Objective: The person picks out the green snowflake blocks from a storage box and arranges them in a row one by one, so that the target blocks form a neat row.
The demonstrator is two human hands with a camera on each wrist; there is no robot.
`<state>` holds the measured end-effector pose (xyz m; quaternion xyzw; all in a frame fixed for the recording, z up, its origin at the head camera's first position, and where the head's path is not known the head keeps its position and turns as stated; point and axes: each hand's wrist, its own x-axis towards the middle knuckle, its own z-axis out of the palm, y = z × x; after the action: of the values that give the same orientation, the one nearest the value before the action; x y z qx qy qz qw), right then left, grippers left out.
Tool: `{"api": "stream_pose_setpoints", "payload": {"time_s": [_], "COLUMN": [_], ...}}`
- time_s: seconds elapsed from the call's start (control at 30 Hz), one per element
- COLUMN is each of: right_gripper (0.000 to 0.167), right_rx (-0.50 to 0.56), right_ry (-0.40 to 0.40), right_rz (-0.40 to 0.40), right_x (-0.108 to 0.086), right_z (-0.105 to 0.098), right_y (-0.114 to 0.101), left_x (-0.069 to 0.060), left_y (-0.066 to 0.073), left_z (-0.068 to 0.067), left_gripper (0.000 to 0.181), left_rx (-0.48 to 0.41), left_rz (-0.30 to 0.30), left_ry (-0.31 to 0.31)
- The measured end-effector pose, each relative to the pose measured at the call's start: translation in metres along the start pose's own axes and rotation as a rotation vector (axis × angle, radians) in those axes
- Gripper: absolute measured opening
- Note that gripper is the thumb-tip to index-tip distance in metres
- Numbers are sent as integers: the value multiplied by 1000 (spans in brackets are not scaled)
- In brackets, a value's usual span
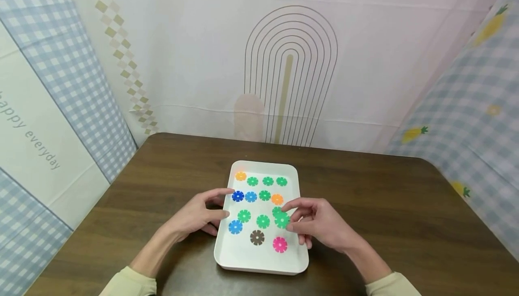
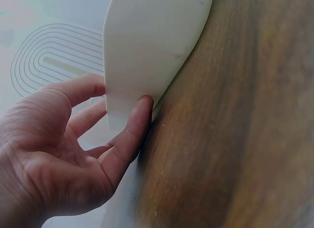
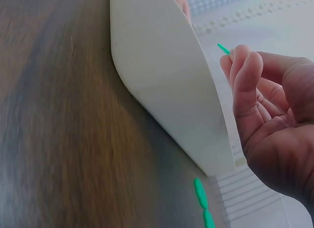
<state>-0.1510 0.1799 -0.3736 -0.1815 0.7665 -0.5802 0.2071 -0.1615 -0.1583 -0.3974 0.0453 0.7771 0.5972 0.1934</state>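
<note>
A white tray (image 1: 243, 260) holds rows of flat, notched snowflake building discs in several colours. My right hand (image 1: 320, 224) pinches a green snowflake disc (image 1: 281, 220) between thumb and index finger, above the tray's right side. Behind it, a second green disc (image 1: 277, 211) is partly covered. In the right wrist view, only a thin edge of the pinched disc (image 3: 223, 49) shows past the fingertips. My left hand (image 1: 200, 212) rests at the left rim, index finger and thumb reaching over it near a dark blue disc (image 1: 238, 196). Its little finger touches the outer wall (image 2: 142, 51).
Below the held disc lie a pink disc (image 1: 279, 244) and a brown disc (image 1: 257, 237). The tray stands on a dark wooden table (image 1: 357, 183), with patterned cloths behind and beside it. A green piece (image 3: 203, 203) shows beyond the tray's end in the right wrist view.
</note>
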Motion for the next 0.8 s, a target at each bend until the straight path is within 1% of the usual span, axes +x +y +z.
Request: {"api": "stream_pose_setpoints", "payload": {"time_s": [0.17, 0.4, 0.67, 0.8], "right_gripper": [43, 46, 45, 42], "right_rx": [-20, 0, -25, -33], "right_ry": [52, 134, 224, 250], "right_rz": [20, 54, 27, 16], "right_x": [-7, -21, -32, -35], "right_z": [-13, -38, -68, -80], "right_y": [5, 16, 27, 32], "left_x": [0, 0, 1, 1], "left_y": [0, 1, -1, -1], "left_z": [0, 1, 0, 0], "left_gripper": [63, 62, 61, 61], "left_rx": [2, -1, -11, -5], "left_rz": [0, 6, 18, 12], "left_ry": [4, 6, -2, 0]}}
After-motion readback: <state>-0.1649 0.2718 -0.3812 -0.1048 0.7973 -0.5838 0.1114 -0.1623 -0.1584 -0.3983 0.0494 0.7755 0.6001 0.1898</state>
